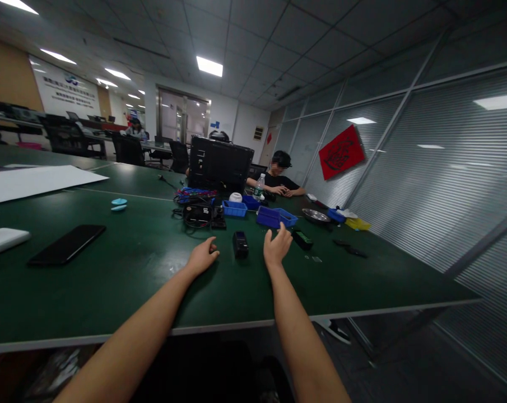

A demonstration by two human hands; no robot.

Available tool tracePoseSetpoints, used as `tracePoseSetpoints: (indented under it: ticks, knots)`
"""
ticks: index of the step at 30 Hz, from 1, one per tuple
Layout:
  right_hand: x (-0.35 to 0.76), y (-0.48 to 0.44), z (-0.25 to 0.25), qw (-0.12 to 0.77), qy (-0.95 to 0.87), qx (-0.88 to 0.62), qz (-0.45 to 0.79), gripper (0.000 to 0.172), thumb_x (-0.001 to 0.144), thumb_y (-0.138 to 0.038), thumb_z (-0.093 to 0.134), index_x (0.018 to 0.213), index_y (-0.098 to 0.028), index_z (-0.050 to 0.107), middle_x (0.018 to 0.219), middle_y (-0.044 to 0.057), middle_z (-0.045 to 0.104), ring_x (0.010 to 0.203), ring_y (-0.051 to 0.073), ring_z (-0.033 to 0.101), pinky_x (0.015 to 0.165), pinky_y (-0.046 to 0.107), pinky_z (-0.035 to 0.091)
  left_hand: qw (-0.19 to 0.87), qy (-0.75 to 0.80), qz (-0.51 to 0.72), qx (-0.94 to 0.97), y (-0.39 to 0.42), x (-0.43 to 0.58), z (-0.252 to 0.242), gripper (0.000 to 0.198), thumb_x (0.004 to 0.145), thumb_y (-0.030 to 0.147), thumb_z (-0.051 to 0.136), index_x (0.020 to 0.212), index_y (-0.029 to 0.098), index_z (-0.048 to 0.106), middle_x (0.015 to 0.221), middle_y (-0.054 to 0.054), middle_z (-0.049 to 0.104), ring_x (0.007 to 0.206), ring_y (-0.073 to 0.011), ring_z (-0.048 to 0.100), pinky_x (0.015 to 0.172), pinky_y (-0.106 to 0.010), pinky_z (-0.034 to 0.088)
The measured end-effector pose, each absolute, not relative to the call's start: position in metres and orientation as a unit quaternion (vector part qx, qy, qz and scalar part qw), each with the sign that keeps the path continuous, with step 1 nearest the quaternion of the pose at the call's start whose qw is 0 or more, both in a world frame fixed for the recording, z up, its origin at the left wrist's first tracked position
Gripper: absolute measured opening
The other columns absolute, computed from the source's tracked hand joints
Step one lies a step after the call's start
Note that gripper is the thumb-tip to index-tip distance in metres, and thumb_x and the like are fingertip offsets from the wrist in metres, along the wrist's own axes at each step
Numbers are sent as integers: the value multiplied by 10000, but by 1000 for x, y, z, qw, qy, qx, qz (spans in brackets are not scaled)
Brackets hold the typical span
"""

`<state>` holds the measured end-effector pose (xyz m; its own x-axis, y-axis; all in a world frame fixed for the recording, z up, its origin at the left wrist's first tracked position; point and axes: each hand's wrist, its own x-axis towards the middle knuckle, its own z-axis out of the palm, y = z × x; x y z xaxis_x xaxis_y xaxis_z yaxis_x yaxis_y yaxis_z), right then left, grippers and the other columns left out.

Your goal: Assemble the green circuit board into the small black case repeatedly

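Observation:
A small black box-shaped device (240,246) stands on the green table between my two hands, apart from both. To its left my left hand (203,256) rests at the tabletop, fingers loosely bent with a gap between thumb and fingers, holding nothing. On the device's other side my right hand (278,245) is raised a little, its fingers spread and nothing in them. Just beyond the right hand lies a blue plastic bin (269,217). A black case with a green face (302,239) is to the right of that hand.
Behind the device are a black power adapter with cables (198,214), another blue bin (235,209) and a monitor (220,163). A black phone-like slab (68,245) lies left. A metal plate (316,215) is at right. Across the table sits a person (278,180).

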<state>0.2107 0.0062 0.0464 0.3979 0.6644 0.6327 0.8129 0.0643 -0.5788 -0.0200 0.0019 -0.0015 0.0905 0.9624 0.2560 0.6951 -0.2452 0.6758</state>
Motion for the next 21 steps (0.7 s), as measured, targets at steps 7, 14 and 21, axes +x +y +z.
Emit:
tracePoseSetpoints:
  ticks: [7, 14, 21]
  knots:
    - [175, 31, 11, 396, -673, -603, 166, 382, 817, -384, 419, 1082, -150, 562, 1036, 114, 550, 987, 203, 490, 855, 319, 377, 251, 574, 397, 671, 6, -19, 0, 483, 759, 309, 507, 1219, 197, 411, 987, -21, 626, 871, -129, 579, 823, -255, 431]
    - [159, 21, 7, 424, -599, -409, 542, 370, 776, -435, 486, 1051, -191, 526, 897, 60, 578, 588, 101, 544, 402, 189, 405, 166, 587, 473, 635, -1, -8, 8, 653, 693, 429, 580, 1254, 168, 370, 1223, -115, 465, 1090, -210, 479, 913, -331, 390]
    - [163, 28, 1, 426, -575, -378, 587, 247, 703, -330, 608, 865, -146, 574, 724, 31, 588, 519, 69, 510, 390, 155, 377, 97, 602, 398, 685, -16, 6, 5, 616, 623, 277, 626, 1209, 218, 446, 1358, -101, 273, 1191, -258, 382, 971, -335, 343]
